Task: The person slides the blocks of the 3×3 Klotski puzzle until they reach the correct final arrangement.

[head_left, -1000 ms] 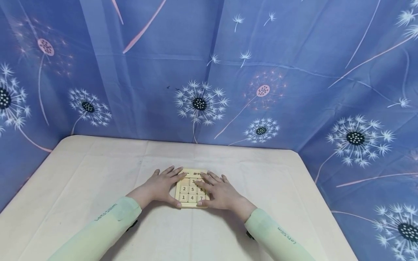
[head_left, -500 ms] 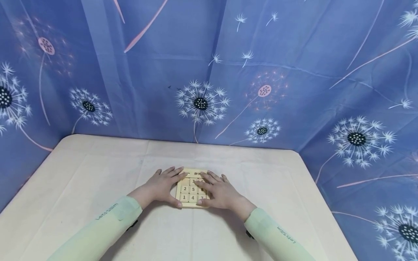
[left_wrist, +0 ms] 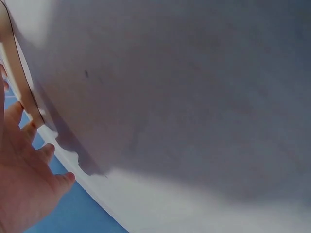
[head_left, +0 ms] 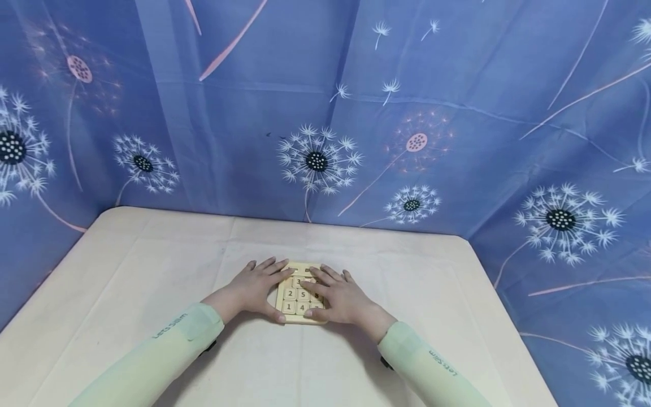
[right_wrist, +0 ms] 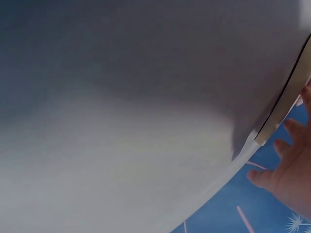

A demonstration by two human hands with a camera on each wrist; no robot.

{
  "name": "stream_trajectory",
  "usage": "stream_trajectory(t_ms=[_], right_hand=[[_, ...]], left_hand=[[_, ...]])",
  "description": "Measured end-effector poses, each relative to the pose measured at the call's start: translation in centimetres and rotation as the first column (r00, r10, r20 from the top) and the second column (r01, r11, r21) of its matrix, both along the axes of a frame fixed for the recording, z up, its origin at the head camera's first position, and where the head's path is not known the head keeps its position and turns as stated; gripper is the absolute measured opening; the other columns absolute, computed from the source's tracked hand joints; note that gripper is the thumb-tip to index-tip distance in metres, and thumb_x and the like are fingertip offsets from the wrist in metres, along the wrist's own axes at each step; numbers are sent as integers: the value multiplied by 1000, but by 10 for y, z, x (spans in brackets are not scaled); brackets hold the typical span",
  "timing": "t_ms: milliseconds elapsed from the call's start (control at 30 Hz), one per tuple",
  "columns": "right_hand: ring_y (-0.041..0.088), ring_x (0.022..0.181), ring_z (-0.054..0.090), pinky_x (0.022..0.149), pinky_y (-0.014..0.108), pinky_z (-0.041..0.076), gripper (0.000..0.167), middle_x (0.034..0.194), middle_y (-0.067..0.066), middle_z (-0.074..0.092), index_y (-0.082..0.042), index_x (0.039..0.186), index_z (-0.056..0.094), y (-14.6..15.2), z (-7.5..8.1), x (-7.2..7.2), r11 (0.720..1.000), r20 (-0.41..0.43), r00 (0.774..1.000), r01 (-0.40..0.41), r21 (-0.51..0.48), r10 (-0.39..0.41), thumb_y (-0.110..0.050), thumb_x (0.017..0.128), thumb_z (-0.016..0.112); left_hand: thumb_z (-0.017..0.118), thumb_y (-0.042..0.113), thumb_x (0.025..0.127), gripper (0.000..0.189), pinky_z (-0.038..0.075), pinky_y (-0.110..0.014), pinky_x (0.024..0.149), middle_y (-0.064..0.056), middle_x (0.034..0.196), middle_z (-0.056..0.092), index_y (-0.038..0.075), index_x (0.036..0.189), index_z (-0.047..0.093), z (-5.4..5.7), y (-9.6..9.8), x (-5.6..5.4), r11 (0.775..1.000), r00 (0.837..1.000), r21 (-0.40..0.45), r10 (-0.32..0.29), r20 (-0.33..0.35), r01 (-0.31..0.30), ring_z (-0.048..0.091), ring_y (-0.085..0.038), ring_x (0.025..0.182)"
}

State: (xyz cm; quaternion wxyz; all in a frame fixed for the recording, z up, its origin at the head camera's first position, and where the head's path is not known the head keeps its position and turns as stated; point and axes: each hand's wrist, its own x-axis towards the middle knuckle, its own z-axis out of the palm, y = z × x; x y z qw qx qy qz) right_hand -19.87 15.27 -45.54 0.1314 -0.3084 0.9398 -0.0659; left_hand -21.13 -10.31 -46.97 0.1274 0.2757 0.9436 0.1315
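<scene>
A pale yellow number sliding puzzle lies flat on the table in the head view. My left hand spans its left side, index finger on the top frame and thumb at the lower left corner. Spread over the right side is my right hand, its index fingertip on the 3 tile and its thumb by the 4 and 7 tiles. Part of the right column is hidden under it. The left wrist view has the puzzle's side edge beside extended fingers; the right wrist view has the opposite edge with straight fingers nearby.
The puzzle is on a table with a cream cover, rounded at its far corners. A blue curtain printed with dandelions stands behind it and along both sides. Light green sleeves cover the forearms.
The 3 tile has slid left toward the gap at the upper left, moving with my right index finger. My right hand has shifted slightly left; the left hand keeps its place on the frame.
</scene>
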Motion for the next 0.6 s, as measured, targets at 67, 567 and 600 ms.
stream_trajectory(t_ms=[67, 567, 600], right_hand=[[32, 161, 21, 125, 71, 22, 70, 172, 2, 26, -33, 156, 43, 0, -1, 0, 1000, -4, 1000, -5, 1, 5, -65, 95, 55], [29, 161, 21, 127, 68, 21, 68, 172, 0, 26, -37, 156, 42, -11, 1, -5, 999, -8, 1000, -27, 18, 27, -65, 96, 55], [29, 161, 21, 126, 68, 22, 68, 172, 1, 27, -36, 156, 43, -11, 0, -5, 999, -7, 1000, -28, 20, 28, -65, 96, 55]], left_hand=[[82, 72, 67, 117, 23, -72, 124, -11, 171, 28, 16, 159, 38, -1, 0, 0, 1000, 1000, 0, 0, 1, 0, 25, -43, 157], [83, 72, 66, 117, 21, -72, 124, -9, 171, 29, 16, 159, 38, 2, -1, 2, 1000, 1000, -8, 5, -7, -6, 25, -42, 158], [83, 72, 66, 117, 22, -73, 124, -10, 170, 30, 16, 159, 39, 2, 0, 2, 1000, 1000, -6, 2, -8, -2, 25, -42, 157]])
